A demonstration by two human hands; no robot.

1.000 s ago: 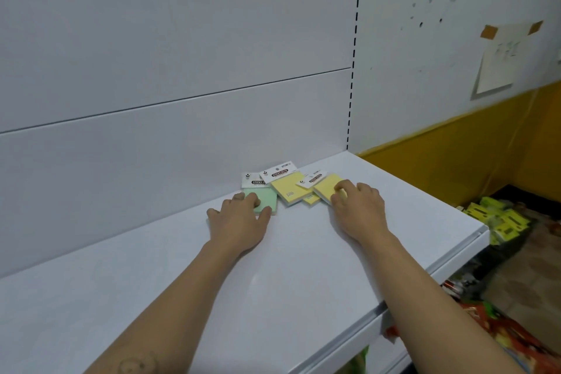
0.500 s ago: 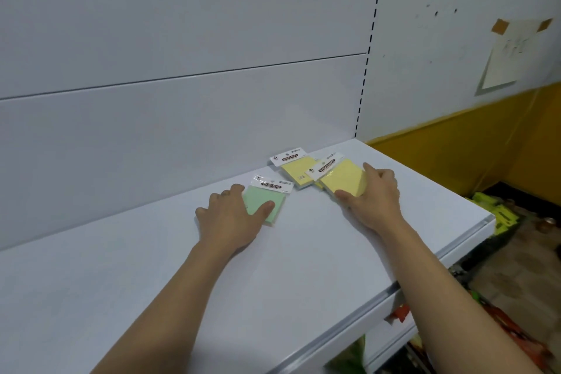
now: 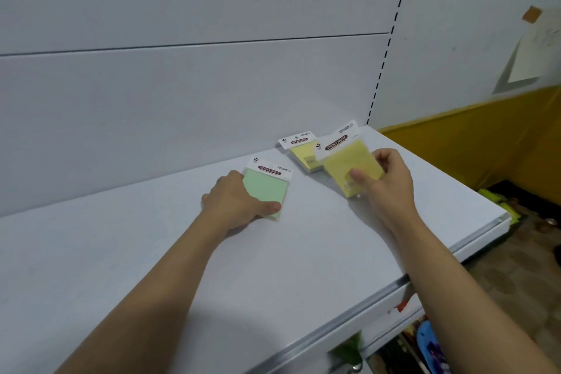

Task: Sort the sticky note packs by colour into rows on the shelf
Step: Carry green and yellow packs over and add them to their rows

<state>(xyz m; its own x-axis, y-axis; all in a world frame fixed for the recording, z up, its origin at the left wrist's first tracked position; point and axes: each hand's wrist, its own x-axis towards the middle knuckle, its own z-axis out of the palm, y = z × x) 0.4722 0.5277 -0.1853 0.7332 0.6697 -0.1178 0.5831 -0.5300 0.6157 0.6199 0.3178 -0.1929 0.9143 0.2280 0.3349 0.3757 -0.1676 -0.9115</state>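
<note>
A green sticky note pack lies flat on the white shelf. My left hand grips its left and near edges, thumb along the bottom. My right hand holds a yellow sticky note pack tilted up off the shelf, thumb on its face. Behind it, a second yellow pack rests on the shelf near the back panel, partly covered by the held one.
The white back panel rises just behind the packs. The shelf's front edge runs diagonally at lower right. Past the right end, yellow-green packs and clutter lie on the floor by an orange wall.
My right hand has lifted the yellow pack off the shelf and tilted it up. My left hand has drawn the green pack leftward, away from the yellow ones.
</note>
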